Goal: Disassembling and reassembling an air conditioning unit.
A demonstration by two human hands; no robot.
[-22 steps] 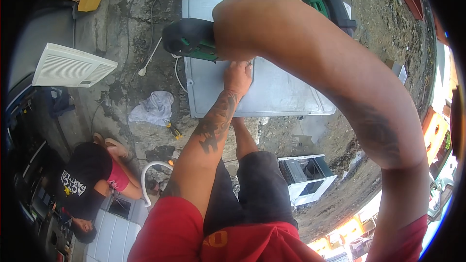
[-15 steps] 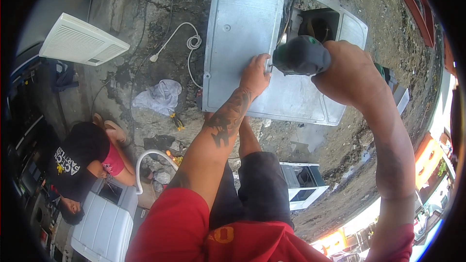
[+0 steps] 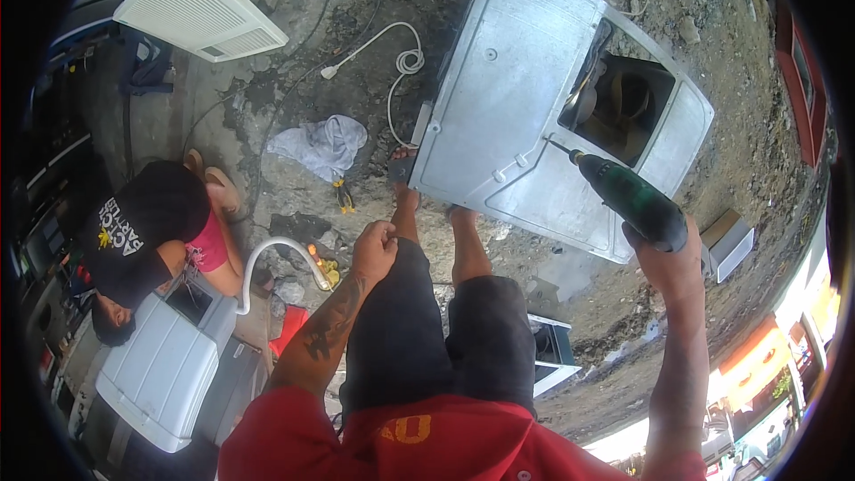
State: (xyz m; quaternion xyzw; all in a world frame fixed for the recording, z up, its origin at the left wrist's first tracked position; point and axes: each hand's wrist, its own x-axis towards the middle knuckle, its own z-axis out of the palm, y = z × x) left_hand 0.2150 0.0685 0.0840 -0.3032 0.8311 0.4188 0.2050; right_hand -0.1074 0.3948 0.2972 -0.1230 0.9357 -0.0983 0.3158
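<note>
A dark green cordless drill is gripped in my right hand. Its long thin bit points up and left, the tip close to the edge of an opening in a grey metal appliance cabinet. From this view I cannot tell whether the tip touches the metal. Inside the opening show wires and a dark round part. My left hand is off the cabinet, above my left knee, its fingers curled closed; anything inside them is hidden.
On the left a person sits by a white washing machine body with a grey hose. A rag, yellow-handled pliers and a coiled power cord lie on rough ground. A white louvred panel stands at upper left.
My left hand has left the cabinet and drawn back toward my knee. The drill in my right hand has moved down and right, away from the panel's middle. My view has shifted and turned.
</note>
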